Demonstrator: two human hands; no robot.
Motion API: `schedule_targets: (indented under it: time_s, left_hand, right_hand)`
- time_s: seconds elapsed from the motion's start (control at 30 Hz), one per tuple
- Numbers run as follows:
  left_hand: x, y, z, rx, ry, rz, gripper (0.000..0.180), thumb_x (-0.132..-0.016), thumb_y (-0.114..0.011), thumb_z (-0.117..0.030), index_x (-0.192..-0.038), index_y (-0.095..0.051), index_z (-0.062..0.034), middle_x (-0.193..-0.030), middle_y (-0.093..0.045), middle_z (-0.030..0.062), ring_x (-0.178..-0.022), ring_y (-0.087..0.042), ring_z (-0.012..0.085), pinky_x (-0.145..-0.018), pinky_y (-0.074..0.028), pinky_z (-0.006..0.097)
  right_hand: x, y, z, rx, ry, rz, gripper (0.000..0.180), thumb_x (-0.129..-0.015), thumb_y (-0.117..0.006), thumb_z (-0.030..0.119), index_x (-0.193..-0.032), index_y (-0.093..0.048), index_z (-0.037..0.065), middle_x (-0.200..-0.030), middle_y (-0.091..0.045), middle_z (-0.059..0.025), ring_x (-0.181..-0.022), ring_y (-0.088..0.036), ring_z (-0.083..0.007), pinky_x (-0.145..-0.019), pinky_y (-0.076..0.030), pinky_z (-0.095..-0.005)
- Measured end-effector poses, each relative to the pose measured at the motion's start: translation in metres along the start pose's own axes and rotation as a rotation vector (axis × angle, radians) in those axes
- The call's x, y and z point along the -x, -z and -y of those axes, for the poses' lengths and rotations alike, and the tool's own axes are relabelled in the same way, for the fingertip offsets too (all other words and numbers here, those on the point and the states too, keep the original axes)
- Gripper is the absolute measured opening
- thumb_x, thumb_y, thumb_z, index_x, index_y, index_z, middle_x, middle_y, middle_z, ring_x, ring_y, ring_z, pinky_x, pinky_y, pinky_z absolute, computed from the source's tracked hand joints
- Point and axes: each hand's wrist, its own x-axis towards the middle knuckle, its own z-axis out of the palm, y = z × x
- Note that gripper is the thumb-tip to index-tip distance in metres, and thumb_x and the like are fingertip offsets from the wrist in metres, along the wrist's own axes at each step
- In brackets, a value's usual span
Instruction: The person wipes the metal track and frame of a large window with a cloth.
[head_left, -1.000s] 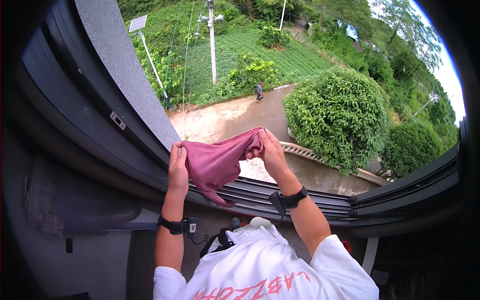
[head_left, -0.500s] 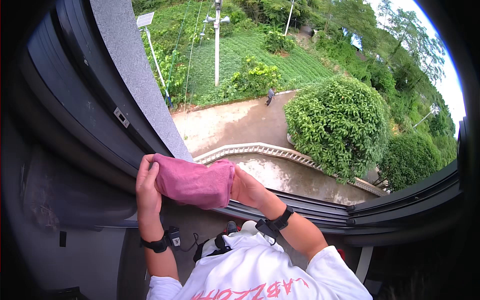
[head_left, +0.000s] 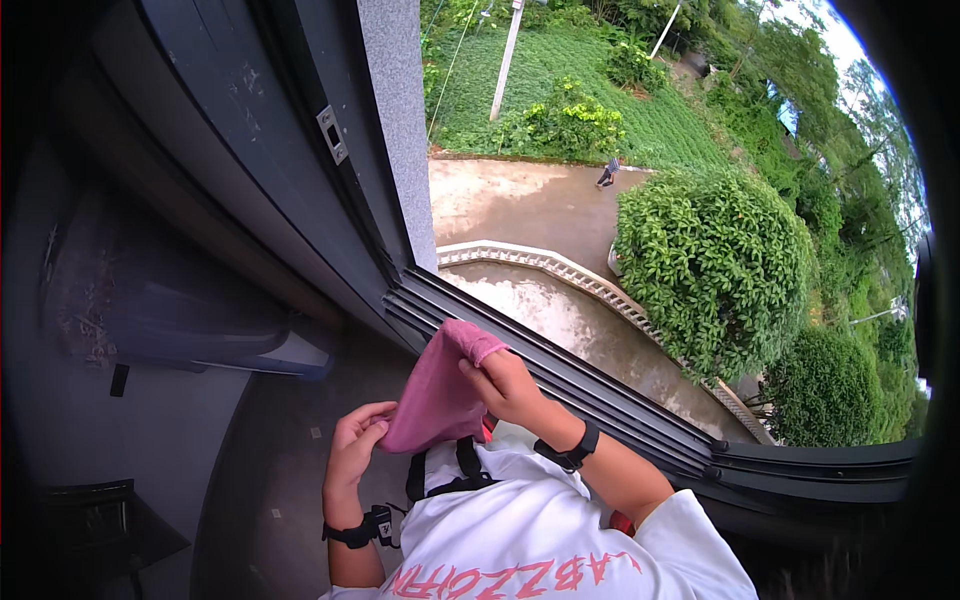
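A folded pink cloth point(head_left: 435, 395) hangs between my two hands in front of my chest, slanting from upper right to lower left. My left hand point(head_left: 354, 445) pinches its lower left corner between thumb and fingers. Higher up, my right hand point(head_left: 508, 388) grips the bunched upper edge, fingers partly behind the fabric. Just beyond the cloth runs the dark sliding window track point(head_left: 570, 390); I cannot tell whether the cloth touches it. Each wrist wears a black strap with a small device.
At left stands the dark window frame point(head_left: 300, 130) with a metal latch plate point(head_left: 331, 134). Through the opening, far below, are a white balustrade point(head_left: 560, 270), a round leafy tree point(head_left: 710, 270) and a person point(head_left: 608, 172) on the paved road. A dark chair point(head_left: 110, 530) is at lower left.
Both hands have brought the cloth down and nearer my body. It was stretched level and now slants, right hand higher. The view has swung left.
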Motion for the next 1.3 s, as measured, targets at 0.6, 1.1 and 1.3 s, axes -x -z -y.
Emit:
schedule_targets:
  time_s: [0.6,1.1,1.3]
  left_hand:
    - [-0.046,-0.013,0.063,-0.166,-0.059,-0.151,0.033,-0.093,-0.068,-0.018,-0.119,-0.064,0.0031,-0.093,-0.069,0.0074,-0.084,-0.062,0.0113,-0.078,-0.051,0.029]
    - [-0.032,-0.026,0.026,-0.076,-0.063,-0.042,0.047,-0.097,-0.065,-0.017,-0.136,-0.052,0.0051,-0.121,-0.063,0.0103,-0.109,-0.059,0.0141,-0.098,-0.046,0.029]
    - [-0.017,-0.020,0.014,-0.051,-0.067,-0.035,0.041,-0.099,-0.062,-0.013,-0.136,-0.053,0.0034,-0.121,-0.062,0.0082,-0.111,-0.059,0.0140,-0.100,-0.045,0.028]
  right_hand:
    - [-0.071,-0.103,-0.073,0.327,-0.219,0.308,0.040,-0.081,-0.066,0.020,-0.111,-0.051,-0.001,-0.107,-0.062,-0.0261,-0.100,-0.062,-0.0456,-0.085,-0.052,-0.0511]
    - [-0.108,-0.099,-0.067,0.256,-0.374,0.371,0.042,-0.076,-0.074,0.029,-0.102,-0.060,-0.001,-0.106,-0.067,-0.0249,-0.104,-0.064,-0.0418,-0.089,-0.050,-0.0462]
    - [-0.079,-0.114,-0.062,0.186,-0.369,0.336,0.049,-0.076,-0.072,0.031,-0.110,-0.056,0.000,-0.114,-0.064,-0.0257,-0.106,-0.063,-0.0427,-0.090,-0.050,-0.0485]
